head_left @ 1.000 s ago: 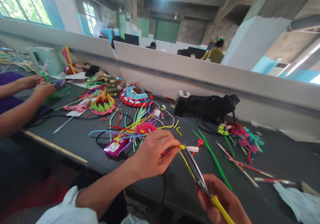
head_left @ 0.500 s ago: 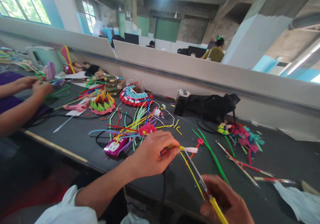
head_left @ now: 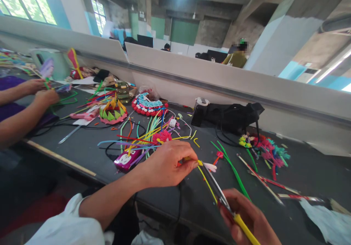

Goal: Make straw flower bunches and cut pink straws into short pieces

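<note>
My left hand (head_left: 172,161) pinches a yellow pipe cleaner (head_left: 207,182) between thumb and fingertips, above the table's front part. At the pinch it bends, and a long tail hangs down towards my right hand. A pale pink-white fuzzy tip (head_left: 211,167) sticks out just beyond the fingertips. My right hand (head_left: 246,215) is closed round scissors (head_left: 241,226) with a yellow handle. Their metal blades point up and left, with the tips at the yellow bend beside my left fingertips. Whether the blades touch the pipe cleaner I cannot tell.
Loose pipe cleaners and a pink flower (head_left: 162,137) lie by a purple power socket (head_left: 127,161). Green pipe cleaners (head_left: 233,168), red-patterned strips (head_left: 274,181) and a bunch of fuzzy flowers (head_left: 270,150) lie rightward. A black bag (head_left: 233,115) rests behind. A co-worker's hands (head_left: 45,93) work at left.
My right hand and the scissors have shifted slightly to the right, and the blades look a little more apart. The pale tip has tilted downward. At left, the co-worker's purple piece has turned.
</note>
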A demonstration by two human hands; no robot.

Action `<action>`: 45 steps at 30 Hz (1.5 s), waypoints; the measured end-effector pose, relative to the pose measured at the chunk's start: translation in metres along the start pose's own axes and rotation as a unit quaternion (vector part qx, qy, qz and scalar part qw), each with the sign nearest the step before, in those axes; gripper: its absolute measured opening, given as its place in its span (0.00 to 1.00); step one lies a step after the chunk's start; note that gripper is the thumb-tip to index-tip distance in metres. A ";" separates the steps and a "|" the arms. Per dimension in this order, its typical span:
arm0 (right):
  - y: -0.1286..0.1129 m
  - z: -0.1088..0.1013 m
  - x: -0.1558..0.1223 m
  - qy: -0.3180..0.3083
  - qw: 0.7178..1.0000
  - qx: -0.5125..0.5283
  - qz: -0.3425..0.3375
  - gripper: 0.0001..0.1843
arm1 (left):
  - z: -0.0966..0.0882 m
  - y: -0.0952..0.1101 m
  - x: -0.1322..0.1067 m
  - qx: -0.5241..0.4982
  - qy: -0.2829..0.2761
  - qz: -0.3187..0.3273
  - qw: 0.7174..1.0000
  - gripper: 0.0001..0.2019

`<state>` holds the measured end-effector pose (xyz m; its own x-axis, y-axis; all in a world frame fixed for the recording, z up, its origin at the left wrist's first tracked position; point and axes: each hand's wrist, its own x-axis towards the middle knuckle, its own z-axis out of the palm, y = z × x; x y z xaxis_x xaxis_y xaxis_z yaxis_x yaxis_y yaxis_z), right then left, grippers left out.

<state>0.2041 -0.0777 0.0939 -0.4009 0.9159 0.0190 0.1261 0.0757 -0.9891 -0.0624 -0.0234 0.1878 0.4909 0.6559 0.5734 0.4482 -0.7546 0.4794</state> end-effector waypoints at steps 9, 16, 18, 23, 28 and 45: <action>0.001 -0.011 -0.001 -0.004 0.999 -0.044 -0.007 0.21 | 0.000 -0.001 0.000 -0.001 -0.025 -0.017 1.000 0.05; -0.003 -0.007 0.000 -0.016 1.000 -0.002 -0.005 0.22 | 0.001 -0.001 -0.002 -0.008 -0.022 -0.018 1.000 0.04; 0.000 -0.008 0.000 -0.016 1.000 -0.009 -0.012 0.21 | 0.002 -0.001 -0.002 -0.008 -0.019 -0.019 1.000 0.04; 0.016 -0.017 0.000 -0.043 0.997 -0.052 -0.046 0.20 | 0.001 0.000 -0.001 -0.008 -0.031 -0.032 0.999 0.04; 0.011 -0.016 0.000 -0.048 0.997 -0.051 -0.041 0.21 | 0.001 0.000 -0.001 -0.007 -0.039 -0.039 0.998 0.04; -0.011 -0.002 -0.002 0.007 0.999 0.008 0.036 0.29 | 0.001 -0.001 0.000 -0.011 -0.044 -0.034 0.998 0.04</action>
<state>0.2050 -0.0796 0.1049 -0.3783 0.9243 -0.0511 0.1398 0.0025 -0.9902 -0.0617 -0.0220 0.1865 0.5240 0.7047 0.4784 0.4666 -0.7074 0.5310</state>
